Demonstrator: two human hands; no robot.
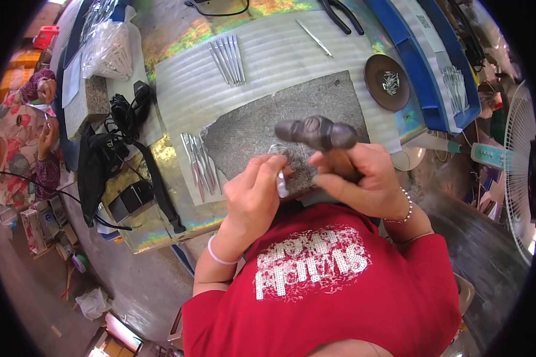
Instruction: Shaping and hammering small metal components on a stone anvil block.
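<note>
My right hand [369, 181] is closed around the wooden handle of a hammer [315, 132]. Its dark metal head is raised over a grey stone slab [250, 128]. At the slab's near edge, my left hand [253, 187] pinches a shiny silvery metal piece [282, 185]; fingers partly hide it, so its full shape cannot be made out. Left of the slab lie several slim silvery metal tools [198, 160]. Farther back, another row of slim metal tools [227, 59] rests on the white foam sheet [178, 89].
A brown round dish [372, 77] holds small metal pins. Black-handled pliers [342, 15] and a thin pointed rod [314, 37] lie at the back. Blue bins [408, 59] stand right, near a fan [518, 172]. A black bag with straps [95, 172] lies left. A co-worker's hands [46, 134] show far left.
</note>
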